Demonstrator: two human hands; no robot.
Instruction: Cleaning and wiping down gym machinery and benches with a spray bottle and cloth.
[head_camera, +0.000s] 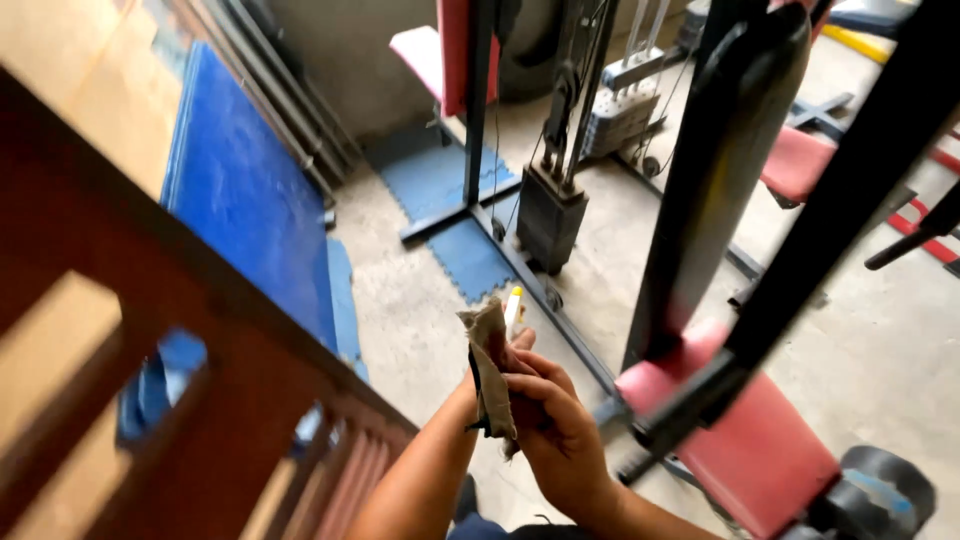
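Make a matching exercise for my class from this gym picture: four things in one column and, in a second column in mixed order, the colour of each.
Things:
1. cloth held in the hands
2. seat pad by the right hand
3. floor mat at the left
4. weight stack on the cable machine

Colours:
A. blue
B. black
C. brownish grey
D. red

Pairs: 1-C, 2-D, 3-A, 4-B
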